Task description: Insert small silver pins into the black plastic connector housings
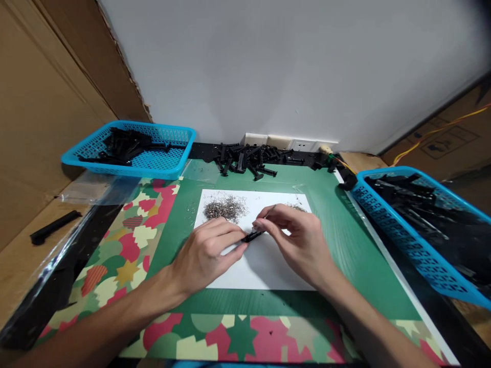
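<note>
While the left hand (210, 250) pinches a small black part (253, 236) between thumb and fingers, the right hand (293, 232) has its fingertips drawn together at the part's other end; whether its grip also pinches something tiny, I cannot tell. The black part is held above a white sheet (264, 271) on the green mat (345, 235) covering the bench. On the sheet lie a heap of small metal pieces (225, 208) near the left hand and a smaller heap (297, 207) just beyond the right. Farther back, loose black parts (249, 158) are piled near the wall, between a left blue basket (161, 159) and a right blue basket (420, 255), both holding black pieces.
</note>
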`<state>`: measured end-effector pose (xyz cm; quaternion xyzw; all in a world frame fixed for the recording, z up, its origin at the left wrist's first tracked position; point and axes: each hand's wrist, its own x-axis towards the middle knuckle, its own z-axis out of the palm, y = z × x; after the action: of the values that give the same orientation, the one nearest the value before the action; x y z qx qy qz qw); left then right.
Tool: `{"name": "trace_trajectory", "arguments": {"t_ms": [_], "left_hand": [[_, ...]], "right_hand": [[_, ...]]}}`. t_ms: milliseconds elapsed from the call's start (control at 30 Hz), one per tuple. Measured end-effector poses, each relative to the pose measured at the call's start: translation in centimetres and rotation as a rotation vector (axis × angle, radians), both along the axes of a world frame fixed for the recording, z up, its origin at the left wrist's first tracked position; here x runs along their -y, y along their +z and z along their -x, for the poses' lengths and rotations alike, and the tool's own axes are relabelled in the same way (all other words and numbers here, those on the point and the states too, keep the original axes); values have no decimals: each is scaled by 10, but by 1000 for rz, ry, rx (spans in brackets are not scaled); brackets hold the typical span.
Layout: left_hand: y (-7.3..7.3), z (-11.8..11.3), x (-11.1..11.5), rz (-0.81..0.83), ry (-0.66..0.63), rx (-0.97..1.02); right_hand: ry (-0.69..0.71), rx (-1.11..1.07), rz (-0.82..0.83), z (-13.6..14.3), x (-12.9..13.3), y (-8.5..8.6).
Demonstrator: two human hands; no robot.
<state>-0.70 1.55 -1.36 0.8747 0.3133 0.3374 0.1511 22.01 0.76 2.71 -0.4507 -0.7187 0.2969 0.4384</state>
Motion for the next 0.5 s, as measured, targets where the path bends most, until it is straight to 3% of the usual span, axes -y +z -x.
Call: {"name": "trace_trajectory", "arguments": {"t_ms": [167,500], "left_hand": [[-1,0,1,7,-5,6],[-2,1,0,45,-31,18]], "right_hand": [[51,68,71,7,2,-7],[73,164,-54,8,1,-7]]}}
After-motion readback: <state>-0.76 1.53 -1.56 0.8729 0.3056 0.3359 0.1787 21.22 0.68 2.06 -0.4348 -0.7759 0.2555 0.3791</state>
